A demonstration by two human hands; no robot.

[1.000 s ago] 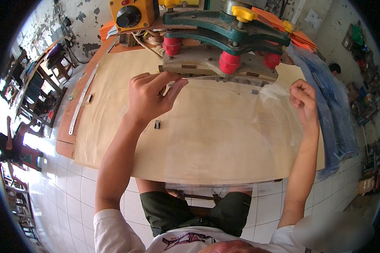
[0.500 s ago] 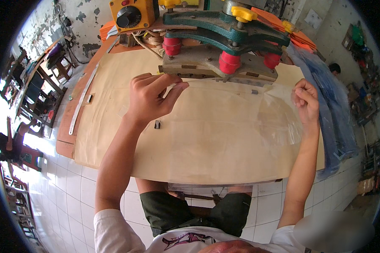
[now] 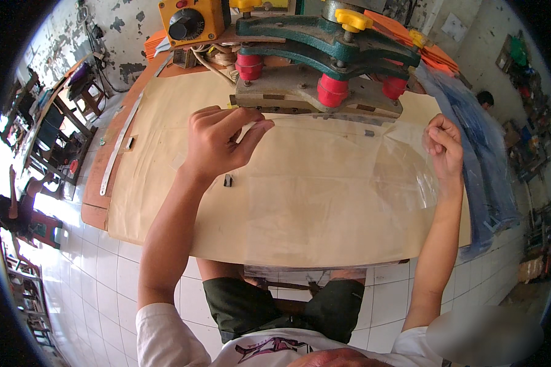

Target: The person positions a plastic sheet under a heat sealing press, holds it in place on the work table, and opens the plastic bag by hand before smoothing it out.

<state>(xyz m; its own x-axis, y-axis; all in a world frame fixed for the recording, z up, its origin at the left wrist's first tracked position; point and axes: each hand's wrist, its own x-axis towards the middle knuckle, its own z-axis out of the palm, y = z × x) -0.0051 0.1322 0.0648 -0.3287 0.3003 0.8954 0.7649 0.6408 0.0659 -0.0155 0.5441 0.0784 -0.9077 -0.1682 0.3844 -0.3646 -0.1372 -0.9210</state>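
A clear plastic sheet [image 3: 349, 183] stretches between my hands and drapes over the front edge of the table. With thumb and forefinger, my left hand [image 3: 226, 140] pinches its far left corner. My right hand [image 3: 444, 144] is closed on the sheet's right side, where the film wrinkles and shines. The sheet's far edge lies at the base of a press-like machine [image 3: 324, 49], which has dark green arms, yellow knobs and red insulators. How far the edge reaches under the machine's bar, I cannot tell.
Tan paper [image 3: 159, 140] covers the brown tabletop [image 3: 95, 211]. A metal ruler [image 3: 121, 144] lies at the left, and a small black piece [image 3: 228, 180] near my left wrist. Blue-tinted plastic sheets [image 3: 487, 183] hang over the right side. A yellow control box [image 3: 193, 24] stands at the back left.
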